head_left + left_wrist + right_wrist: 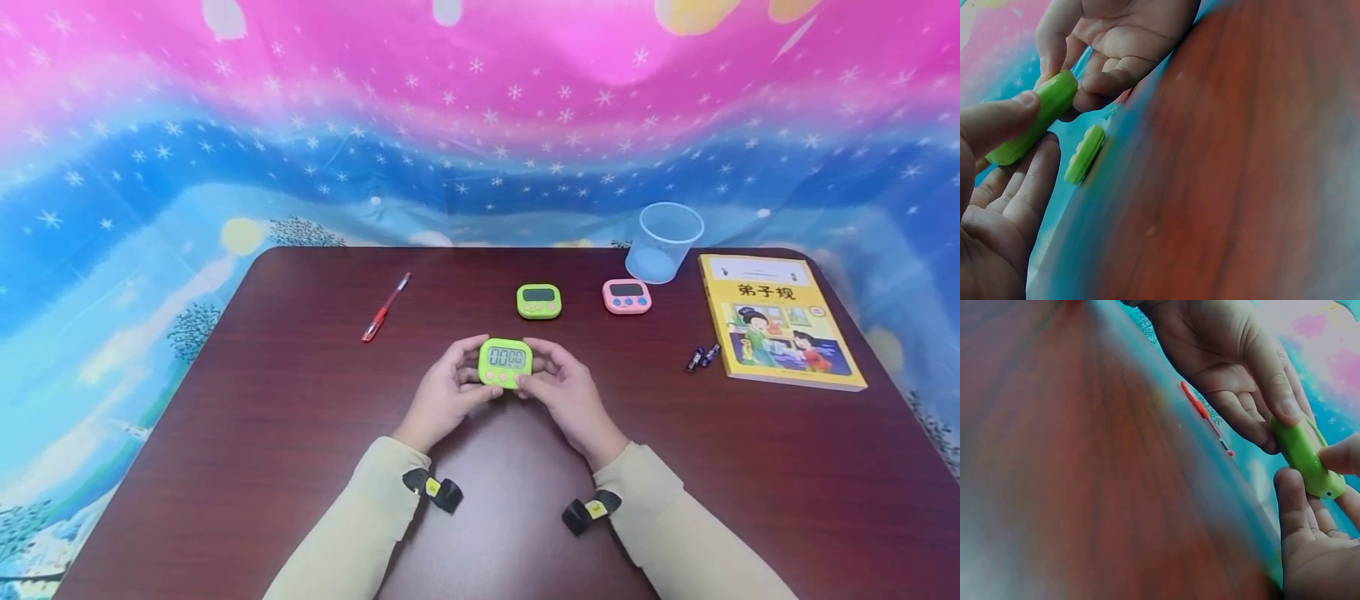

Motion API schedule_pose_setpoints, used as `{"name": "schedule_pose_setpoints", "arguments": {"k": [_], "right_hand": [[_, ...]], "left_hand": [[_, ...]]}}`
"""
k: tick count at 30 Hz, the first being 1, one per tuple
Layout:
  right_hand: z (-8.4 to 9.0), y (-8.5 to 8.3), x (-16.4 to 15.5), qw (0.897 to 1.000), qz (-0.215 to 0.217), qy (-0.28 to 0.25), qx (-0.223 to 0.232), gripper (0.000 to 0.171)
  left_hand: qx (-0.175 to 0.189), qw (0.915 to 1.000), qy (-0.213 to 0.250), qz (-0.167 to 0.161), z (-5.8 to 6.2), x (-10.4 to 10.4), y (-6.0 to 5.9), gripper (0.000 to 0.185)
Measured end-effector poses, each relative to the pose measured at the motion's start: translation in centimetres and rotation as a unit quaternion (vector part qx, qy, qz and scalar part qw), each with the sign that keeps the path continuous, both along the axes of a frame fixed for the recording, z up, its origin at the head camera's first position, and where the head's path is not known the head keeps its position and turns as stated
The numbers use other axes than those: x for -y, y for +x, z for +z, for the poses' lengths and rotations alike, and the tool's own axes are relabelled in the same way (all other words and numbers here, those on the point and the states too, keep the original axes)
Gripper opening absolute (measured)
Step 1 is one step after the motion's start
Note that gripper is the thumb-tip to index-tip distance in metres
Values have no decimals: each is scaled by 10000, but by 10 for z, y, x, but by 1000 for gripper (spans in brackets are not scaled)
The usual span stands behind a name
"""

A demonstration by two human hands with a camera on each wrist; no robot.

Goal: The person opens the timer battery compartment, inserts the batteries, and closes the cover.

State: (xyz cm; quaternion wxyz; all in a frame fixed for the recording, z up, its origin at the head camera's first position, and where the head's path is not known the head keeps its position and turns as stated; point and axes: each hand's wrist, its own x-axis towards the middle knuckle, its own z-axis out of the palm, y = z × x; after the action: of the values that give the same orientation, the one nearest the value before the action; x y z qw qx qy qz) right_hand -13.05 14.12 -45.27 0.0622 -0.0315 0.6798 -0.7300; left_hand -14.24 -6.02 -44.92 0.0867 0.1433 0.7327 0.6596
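A green digital timer (506, 362) with a grey display is held up above the dark wooden table (300, 433) by both hands. My left hand (448, 392) grips its left edge, thumb on the front. My right hand (561, 385) grips its right edge. Seen edge-on, the green timer (1035, 119) sits between the left thumb and fingers, and the same green timer (1307, 456) is pinched by both hands in the right wrist view. A second green timer (538, 301) and a pink timer (626, 296) lie farther back on the table.
A red pen (386, 307) lies at the back left. A clear plastic cup (665, 242) stands at the back right beside a yellow picture book (780, 321). Two small dark batteries (702, 357) lie left of the book. A colourful starry cloth (150, 167) hangs behind.
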Motion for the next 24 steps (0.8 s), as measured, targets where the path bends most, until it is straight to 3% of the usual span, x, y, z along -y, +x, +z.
{"name": "schedule_pose_setpoints", "arguments": {"k": [7,14,24], "right_hand": [[-1,-16,14,9989,192,410,-103,66],[-11,-39,25,9936,189,1019,-460,67],[-12,-72,46,9722,-140,2262,-593,60]], "left_hand": [[2,9981,-465,411,-2,13,-14,76],[-403,9909,-939,881,-7,23,-31,74],[-592,9740,-1653,1432,-14,36,-56,67]]}}
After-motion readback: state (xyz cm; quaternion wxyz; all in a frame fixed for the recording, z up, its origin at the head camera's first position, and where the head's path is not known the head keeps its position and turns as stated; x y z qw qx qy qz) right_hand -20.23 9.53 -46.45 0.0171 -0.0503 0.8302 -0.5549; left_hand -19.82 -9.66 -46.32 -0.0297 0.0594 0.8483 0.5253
